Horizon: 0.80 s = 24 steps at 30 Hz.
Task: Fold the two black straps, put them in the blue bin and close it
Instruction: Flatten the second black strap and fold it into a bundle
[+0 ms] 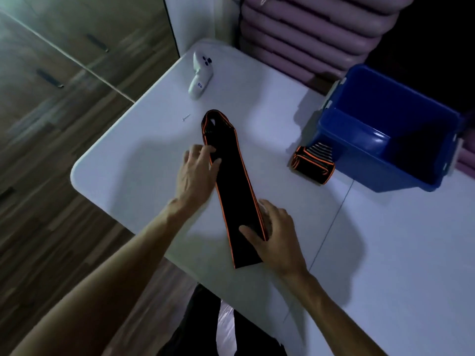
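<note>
A long black strap with orange edges (235,181) lies stretched out on the white table (385,253), its far end doubled over. My left hand (196,173) pinches the strap's left edge near the far end. My right hand (272,237) holds the strap's right edge near its close end, thumb on top. A second black and orange strap (312,164) sits folded into a small bundle right against the front of the blue bin (385,155). The bin stands open at the right, and its inside looks dark and empty.
A white controller (200,74) lies at the table's far corner, with a small screw (185,117) nearby. Stacked pink mats (321,29) stand behind the table. The table's rounded left edge drops to a wooden floor. No bin lid can be made out.
</note>
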{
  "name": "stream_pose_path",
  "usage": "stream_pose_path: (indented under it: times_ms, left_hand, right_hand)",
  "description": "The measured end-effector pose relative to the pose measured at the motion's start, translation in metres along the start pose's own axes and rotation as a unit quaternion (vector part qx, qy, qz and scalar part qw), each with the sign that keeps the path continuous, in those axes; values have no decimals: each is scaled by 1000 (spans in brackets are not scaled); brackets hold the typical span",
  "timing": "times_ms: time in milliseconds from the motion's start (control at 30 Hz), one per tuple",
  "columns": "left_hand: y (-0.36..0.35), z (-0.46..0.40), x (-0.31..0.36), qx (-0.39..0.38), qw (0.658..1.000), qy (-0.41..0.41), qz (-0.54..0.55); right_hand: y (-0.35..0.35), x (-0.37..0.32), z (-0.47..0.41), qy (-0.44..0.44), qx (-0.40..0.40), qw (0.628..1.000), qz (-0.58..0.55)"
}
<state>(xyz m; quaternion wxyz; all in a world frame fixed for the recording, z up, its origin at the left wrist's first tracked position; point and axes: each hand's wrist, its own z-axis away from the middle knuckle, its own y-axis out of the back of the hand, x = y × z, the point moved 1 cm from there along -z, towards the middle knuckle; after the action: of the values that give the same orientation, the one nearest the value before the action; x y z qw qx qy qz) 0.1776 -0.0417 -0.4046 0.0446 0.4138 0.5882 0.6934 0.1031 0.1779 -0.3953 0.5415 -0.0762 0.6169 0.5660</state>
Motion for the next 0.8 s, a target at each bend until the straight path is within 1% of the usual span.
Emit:
stream_pose_path:
  times_ms: [33,100,133,200,267,467,600,800]
  left_hand:
    - [-7,-13,5,-18,999,-32,-39]
    - [-24,-27,14,-68,990,-90,-84]
    - [-32,-30,16,-93,986,-100,-96]
    - [-47,-33,16,-124,982,-87,-110]
    - [-55,-34,15,-124,983,-73,-116]
    - [-59,-42,10,-99,983,-67,-142]
    - [-58,-46,5,-92,982,-67,-151]
    - [-57,-50,0,-90,984,-70,-135]
  right_hand:
    - [-3,-5,8,-2,1,1000,15]
    - [-12,-12,20,-5,10,996,83]
    - [-18,-14,25,-7,14,992,124]
    - [-28,-14,32,-8,21,981,191]
    - [-35,-13,34,-5,23,976,214]
    - [-36,-10,37,-1,50,974,219]
    - [-36,-9,39,3,36,975,217]
    - [-36,-5,42,-6,24,967,255]
